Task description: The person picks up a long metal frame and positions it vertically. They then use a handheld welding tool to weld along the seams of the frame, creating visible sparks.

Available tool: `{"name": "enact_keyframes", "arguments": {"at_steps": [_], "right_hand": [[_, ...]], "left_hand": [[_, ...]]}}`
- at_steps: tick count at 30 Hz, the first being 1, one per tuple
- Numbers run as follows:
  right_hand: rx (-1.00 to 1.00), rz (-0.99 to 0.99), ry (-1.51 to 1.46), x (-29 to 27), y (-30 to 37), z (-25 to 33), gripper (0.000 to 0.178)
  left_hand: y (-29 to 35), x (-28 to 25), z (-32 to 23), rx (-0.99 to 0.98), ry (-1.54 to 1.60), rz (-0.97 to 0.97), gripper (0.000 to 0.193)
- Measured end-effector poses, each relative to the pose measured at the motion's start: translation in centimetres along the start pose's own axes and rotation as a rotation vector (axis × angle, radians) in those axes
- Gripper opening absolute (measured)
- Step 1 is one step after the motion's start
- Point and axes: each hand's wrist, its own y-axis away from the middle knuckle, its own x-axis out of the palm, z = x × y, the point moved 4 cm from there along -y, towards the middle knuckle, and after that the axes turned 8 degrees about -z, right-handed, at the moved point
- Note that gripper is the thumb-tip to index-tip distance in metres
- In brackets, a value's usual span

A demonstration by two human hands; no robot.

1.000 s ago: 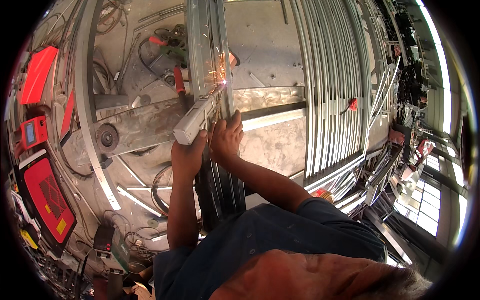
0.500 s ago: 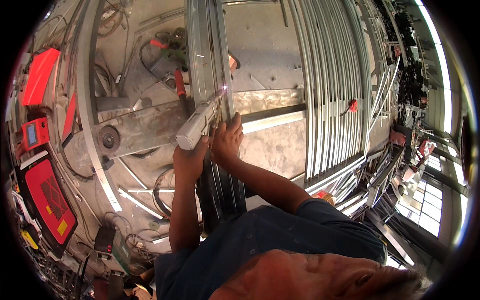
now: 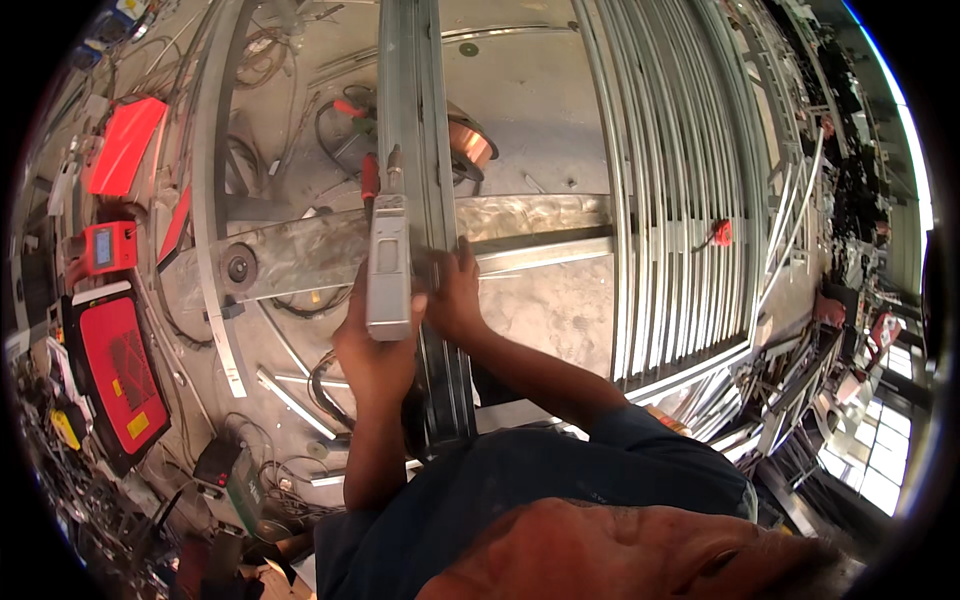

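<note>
My left hand (image 3: 375, 352) is wrapped round the rear of a grey, box-shaped welding gun (image 3: 388, 265). Its narrow nozzle (image 3: 395, 165) points away from me over a long grey metal profile (image 3: 428, 130). No spark shows at the tip. Beside the gun, my right hand (image 3: 458, 298) is at the right edge of the profile. Motion smears its fingers, so whether they grip anything is unclear. The profile runs from my body to the far edge, across a flat metal bar (image 3: 530, 209).
A copper-coloured wire spool (image 3: 470, 147) and a red handle (image 3: 369, 176) flank the profile. Rows of metal tubes (image 3: 680, 190) stand in a frame at right. To the left are a red machine (image 3: 115, 370), a red box with a display (image 3: 108, 248) and a grinding disc (image 3: 239, 264).
The bright spark at the nozzle is gone. The welding gun has swung from slanting right to pointing straight ahead. My right hand has shifted slightly nearer to me.
</note>
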Motion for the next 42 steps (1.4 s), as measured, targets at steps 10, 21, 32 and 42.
{"name": "enact_keyframes", "arguments": {"at_steps": [10,21,32,42], "right_hand": [[0.229,0.690,-0.733,-4.3,5.6,-0.3,0.047],[0.338,0.518,-0.883,-2.5,-1.9,-2.9,0.040],[0.825,0.518,-1.291,0.0,-5.7,-2.8,0.073],[0.770,0.548,-1.060,-0.6,-6.6,-2.0,0.077]], "left_hand": [[-0.3,9.7,-2.4,0.300,-0.624,-0.022,0.074],[-6.7,16.7,-1.7,0.345,-0.805,-0.007,0.078],[-11.4,18.5,-0.9,0.292,-0.849,-0.014,0.074],[-12.3,17.8,-0.2,0.287,-0.799,-0.030,0.070]]}}
